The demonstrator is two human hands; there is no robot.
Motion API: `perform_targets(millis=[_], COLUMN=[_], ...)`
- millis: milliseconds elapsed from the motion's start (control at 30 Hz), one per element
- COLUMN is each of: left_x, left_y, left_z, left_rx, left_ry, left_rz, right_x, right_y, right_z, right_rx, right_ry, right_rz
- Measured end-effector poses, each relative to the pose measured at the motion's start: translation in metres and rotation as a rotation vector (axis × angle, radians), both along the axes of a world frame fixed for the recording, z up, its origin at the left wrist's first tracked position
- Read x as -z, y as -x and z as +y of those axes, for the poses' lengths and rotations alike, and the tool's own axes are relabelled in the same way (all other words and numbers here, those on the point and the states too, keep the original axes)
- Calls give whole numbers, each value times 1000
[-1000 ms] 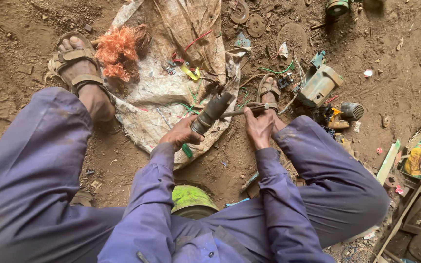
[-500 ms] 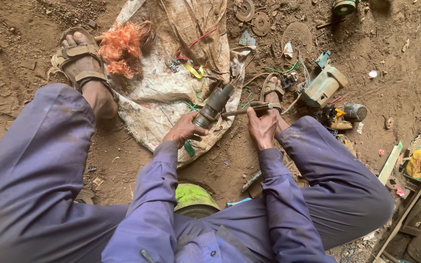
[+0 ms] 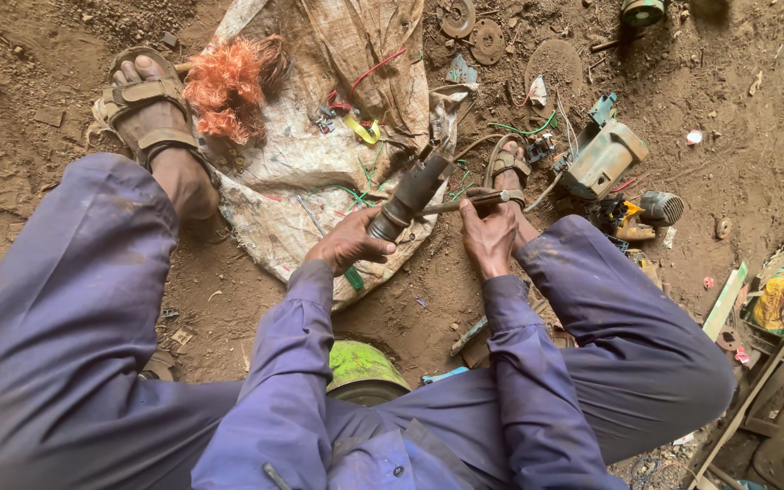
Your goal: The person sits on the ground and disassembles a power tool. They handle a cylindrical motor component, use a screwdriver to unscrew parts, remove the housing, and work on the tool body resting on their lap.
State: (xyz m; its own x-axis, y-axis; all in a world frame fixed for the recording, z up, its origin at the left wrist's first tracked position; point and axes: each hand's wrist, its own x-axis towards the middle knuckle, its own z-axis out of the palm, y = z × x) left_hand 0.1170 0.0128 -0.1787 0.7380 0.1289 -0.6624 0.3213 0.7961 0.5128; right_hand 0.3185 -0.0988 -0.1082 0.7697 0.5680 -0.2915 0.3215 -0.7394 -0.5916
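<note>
Our left hand [image 3: 348, 243] grips the dark motor cylinder [image 3: 410, 195] tilted over the sack [image 3: 301, 163], while our right hand [image 3: 490, 234] closes on the metal rod [image 3: 466, 201]; we judge steady bracing and straight levering work best

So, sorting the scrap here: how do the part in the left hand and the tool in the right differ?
The dark cylindrical part is thick and points away from the person; the thin metal rod lies crosswise, its tip against the cylinder. The left hand grips the cylinder's lower end; the right hand holds the rod. Both look grimy.
</note>
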Motion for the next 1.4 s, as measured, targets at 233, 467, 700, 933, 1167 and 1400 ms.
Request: perform_targets(millis=[233, 467, 700, 933, 1167, 1400], left_x=[3, 0, -9, -29, -63, -80], left_y=[-9, -9, -14, -14, -30, -38], left_z=[-2, -2, -4, -3, -4, -13], left_rx=[-14, -2, -50, -37, 98, 156], left_ry=[-42, -90, -39, -44, -726, -795], left_rz=[-161, -188, -261, -225, -49, 116], right_x=[-3, -2, -4, -24, -29, -22], right_y=[-1, 3, 2, 1, 12, 8], right_z=[2, 3, 4, -4, -4, -8], right_rx=[29, 101, -73, -159, -131, -42], right_ry=[23, -27, -490, -309, -399, -470], right_rz=[42, 173, 339, 510, 740, 828])
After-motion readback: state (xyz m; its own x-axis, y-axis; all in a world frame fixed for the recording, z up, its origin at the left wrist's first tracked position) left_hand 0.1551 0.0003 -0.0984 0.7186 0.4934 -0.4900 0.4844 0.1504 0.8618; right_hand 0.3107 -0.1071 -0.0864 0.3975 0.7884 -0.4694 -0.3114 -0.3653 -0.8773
